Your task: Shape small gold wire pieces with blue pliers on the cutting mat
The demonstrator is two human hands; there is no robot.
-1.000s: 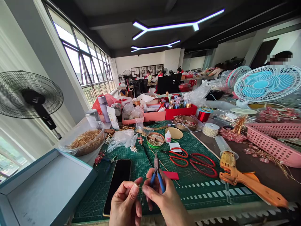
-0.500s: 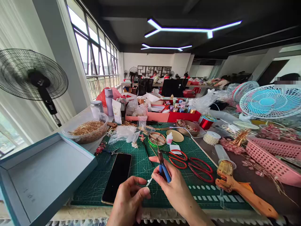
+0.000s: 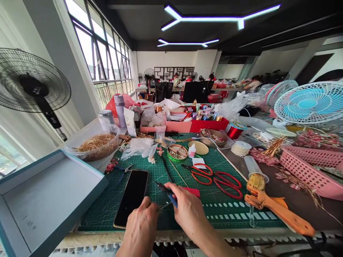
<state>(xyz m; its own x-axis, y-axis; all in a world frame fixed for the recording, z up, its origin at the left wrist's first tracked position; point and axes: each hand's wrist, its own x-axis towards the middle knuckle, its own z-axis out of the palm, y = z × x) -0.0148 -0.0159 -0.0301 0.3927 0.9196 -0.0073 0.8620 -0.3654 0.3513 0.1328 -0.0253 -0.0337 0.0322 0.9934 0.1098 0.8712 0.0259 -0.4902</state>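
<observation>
My right hand [image 3: 189,210] is closed around blue-handled pliers [image 3: 169,192], whose dark jaws point up and left over the green cutting mat [image 3: 107,210]. My left hand [image 3: 143,223] is closed, back upward, beside the phone's lower end. Between the hands shows a small, blurred beaded strand [image 3: 164,206]; the left fingertips on it are mostly hidden. A black phone [image 3: 132,198] lies to the left. Beyond the right hand, a flat red piece [image 3: 193,192] lies partly covered by it. Red-handled scissors [image 3: 202,175] rest farther right, next to a second red-handled pair [image 3: 227,184].
A divided green-rimmed bead tin [image 3: 177,153] and a small white glue bottle [image 3: 192,151] stand on the mat. A shallow blue box [image 3: 53,200] occupies the left. To the right are an orange glue gun [image 3: 276,210] and a pink basket [image 3: 308,171]. Two fans flank the table.
The pliers have swung from upright to pointing left. My left hand has turned back upward, the strand is lower and blurred, and the red piece now shows beside my right hand.
</observation>
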